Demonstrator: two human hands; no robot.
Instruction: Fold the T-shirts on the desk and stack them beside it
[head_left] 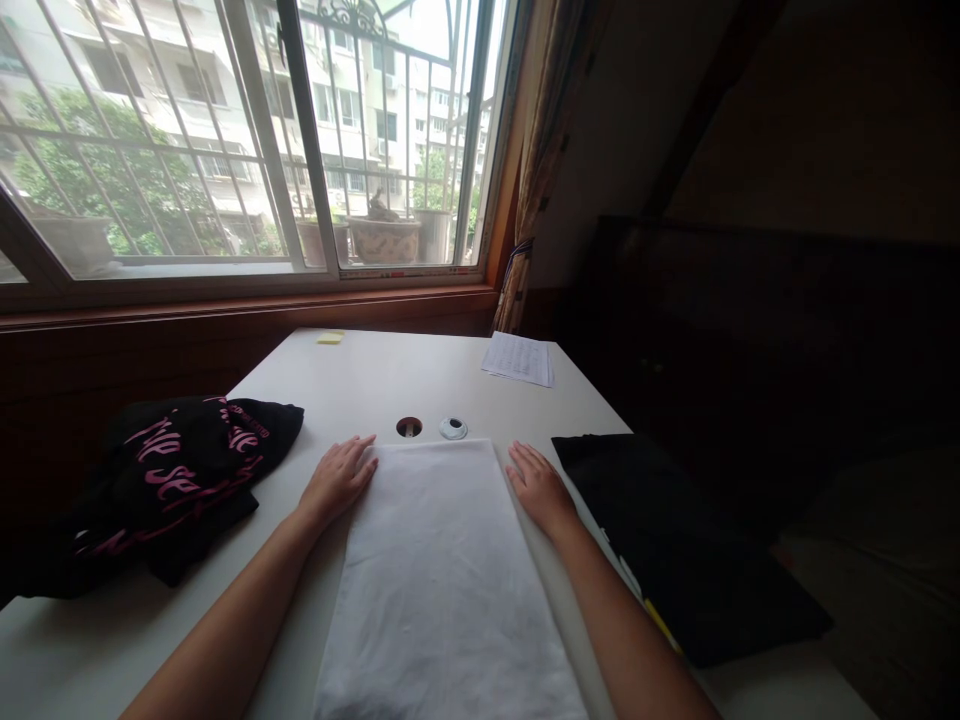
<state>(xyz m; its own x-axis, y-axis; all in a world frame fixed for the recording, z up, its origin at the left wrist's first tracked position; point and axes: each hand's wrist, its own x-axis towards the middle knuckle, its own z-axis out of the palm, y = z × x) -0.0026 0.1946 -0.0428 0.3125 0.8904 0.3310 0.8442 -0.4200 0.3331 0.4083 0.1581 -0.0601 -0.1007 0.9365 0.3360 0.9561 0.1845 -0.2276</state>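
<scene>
A white cloth [442, 570], folded into a long panel, lies flat on the white table [360, 375] in front of me. Along its far left edge rests my left hand [337, 480], fingers stretched out and the fingertips by the cloth's corner. My right hand [541, 488] lies on the table just beside the far right corner, its fingers extended as well. Neither hand grips anything. The cloth's near end runs out of the bottom of the view.
Black clothing with pink lettering [187, 470] is heaped at the left. Folded black cloth [682, 540] lies at the right. Beyond the white cloth are a round cable hole [409, 428], its cover [453, 428], papers [519, 360] and yellow sticky notes [330, 339]. A barred window stands behind.
</scene>
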